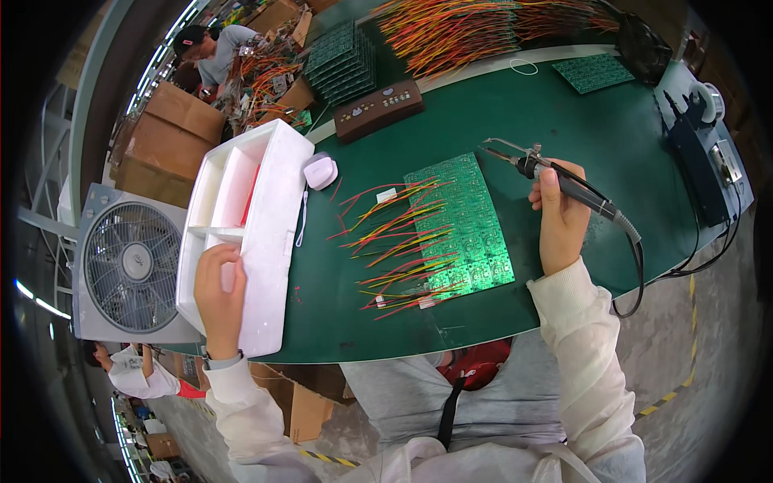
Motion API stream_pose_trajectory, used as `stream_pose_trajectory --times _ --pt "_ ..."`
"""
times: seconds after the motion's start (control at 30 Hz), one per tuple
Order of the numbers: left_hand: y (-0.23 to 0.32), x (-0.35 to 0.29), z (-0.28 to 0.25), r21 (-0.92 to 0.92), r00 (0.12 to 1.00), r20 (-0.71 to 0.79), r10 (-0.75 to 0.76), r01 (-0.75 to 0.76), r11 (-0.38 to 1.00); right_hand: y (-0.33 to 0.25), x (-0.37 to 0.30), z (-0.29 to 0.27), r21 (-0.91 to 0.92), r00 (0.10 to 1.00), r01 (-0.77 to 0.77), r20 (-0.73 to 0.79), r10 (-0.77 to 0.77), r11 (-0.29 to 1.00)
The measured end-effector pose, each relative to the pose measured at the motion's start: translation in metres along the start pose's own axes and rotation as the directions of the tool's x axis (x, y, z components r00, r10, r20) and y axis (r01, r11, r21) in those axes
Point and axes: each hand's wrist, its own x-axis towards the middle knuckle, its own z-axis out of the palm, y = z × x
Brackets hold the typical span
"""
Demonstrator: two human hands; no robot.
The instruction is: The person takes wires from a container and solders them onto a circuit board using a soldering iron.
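Note:
In my right hand (559,221) is a soldering iron (589,196) with a thin metal feed tube by its tip. It is held above the table, right of a green circuit board panel (475,221), its tip off the board. Red, yellow and orange wires (398,241) lie in bunches over the panel's left side, some with white connectors (386,196). My left hand (221,298) is at a white foam box (270,249) with compartments, fingers curled in toward the thumb. What is between those fingertips, if anything, is hidden. A red strip (250,197) shows in one compartment.
A brown case (378,111), stacked boards (342,60) and a wire pile (451,32) line the far side. The soldering station (700,153) with a solder spool (710,103) stands right. A fan (133,262) is left of the box. The iron's cable hangs over the table edge.

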Motion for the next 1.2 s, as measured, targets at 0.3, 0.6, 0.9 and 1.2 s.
stream_pose_trajectory --times 0.3,0.6,0.9,1.2 --pt "0.042 -0.004 0.079 -0.015 0.89 0.358 0.282 -0.297 0.955 0.002 0.0 0.003 0.076 1.0 -0.016 0.018 0.014 0.997" --pt "0.046 -0.023 0.109 -0.49 0.935 0.233 -0.266 0.349 0.798 0.0 0.0 0.002 0.045 0.999 -0.033 0.022 0.032 0.998" --pt "0.094 0.014 0.096 -0.607 0.959 0.063 -0.275 0.255 0.753 0.001 -0.001 0.003 0.026 1.0 -0.021 0.021 0.021 0.999" --pt "0.151 0.06 0.121 -0.482 0.98 -0.197 0.016 -0.111 0.869 0.001 -0.006 0.003 -0.022 0.999 -0.014 0.03 0.015 1.0"
